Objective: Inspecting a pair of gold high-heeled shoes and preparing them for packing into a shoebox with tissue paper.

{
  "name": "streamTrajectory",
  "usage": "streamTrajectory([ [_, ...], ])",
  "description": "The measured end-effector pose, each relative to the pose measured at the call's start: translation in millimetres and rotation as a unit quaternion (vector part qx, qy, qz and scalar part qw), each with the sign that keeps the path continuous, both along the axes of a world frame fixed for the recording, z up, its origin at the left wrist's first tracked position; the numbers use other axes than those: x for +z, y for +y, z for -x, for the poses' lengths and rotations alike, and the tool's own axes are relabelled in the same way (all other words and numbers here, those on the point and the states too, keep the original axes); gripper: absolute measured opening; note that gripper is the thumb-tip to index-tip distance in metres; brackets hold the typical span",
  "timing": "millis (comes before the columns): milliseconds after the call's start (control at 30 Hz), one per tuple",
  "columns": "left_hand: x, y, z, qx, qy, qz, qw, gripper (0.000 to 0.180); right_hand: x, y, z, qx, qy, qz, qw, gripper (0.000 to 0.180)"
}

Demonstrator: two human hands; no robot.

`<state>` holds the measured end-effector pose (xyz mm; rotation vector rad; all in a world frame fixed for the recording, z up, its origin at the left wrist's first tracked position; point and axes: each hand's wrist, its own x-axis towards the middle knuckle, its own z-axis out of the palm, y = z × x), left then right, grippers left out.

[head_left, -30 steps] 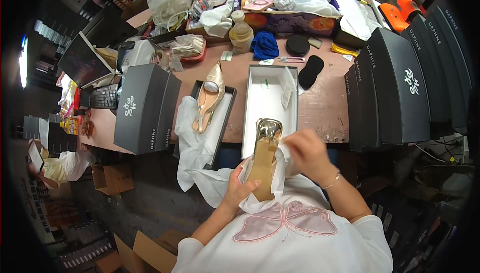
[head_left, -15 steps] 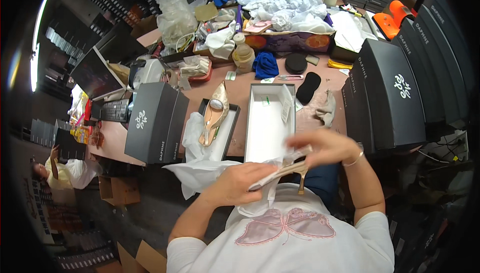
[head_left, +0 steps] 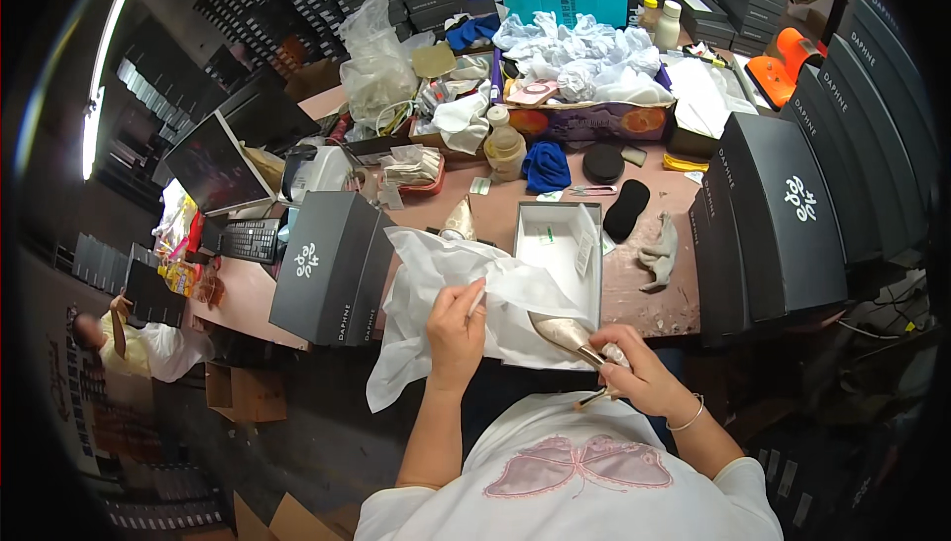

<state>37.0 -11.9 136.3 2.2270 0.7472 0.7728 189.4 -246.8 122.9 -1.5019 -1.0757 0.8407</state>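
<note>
My right hand (head_left: pixel 646 375) is closed around the back part of a pale high-heeled shoe (head_left: pixel 561 331), whose pointed toe aims left and whose thin heel hangs below my fingers. Something white and crumpled shows by my fingers at the shoe's back. A corner of white tissue paper (head_left: pixel 421 288) is pinched in my left hand (head_left: pixel 458 335). The spread sheet reaches right to the shoe's toe and over part of an open grey-edged shoe box (head_left: pixel 532 244). Behind the paper, only the toe of another pale shoe (head_left: pixel 459 220) shows; the rest is hidden.
Dark shoe boxes stand upright at left (head_left: pixel 322 269) and in a row at right (head_left: pixel 768 224). Farther back are a blue cloth (head_left: pixel 545 166), a round black tin (head_left: pixel 602 162), a black oval pad (head_left: pixel 626 211), a grey cloth (head_left: pixel 659 252) and a carton of crumpled paper (head_left: pixel 594 120).
The tissue has been opened out and lifted leftward by my left hand, now covering most of the other shoe. My right hand has turned the held shoe and moved lower. The view has shifted slightly.
</note>
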Motion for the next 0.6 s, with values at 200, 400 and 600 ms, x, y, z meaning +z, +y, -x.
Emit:
streamTrajectory([
  [200,41,-41,14,-0.194,-0.09,-0.099,0.972,0.044,4,41,38,0.024,0.617,-0.05,0.785,0.039],
  [400,9,-61,5,-0.145,-0.177,-0.096,0.969,0.041,-29,101,52,-0.087,0.242,-0.117,0.959,0.049],
  [600,-12,-78,6,-0.18,-0.22,-0.066,0.956,0.029,-53,87,48,-0.041,0.372,-0.058,0.926,0.048],
])
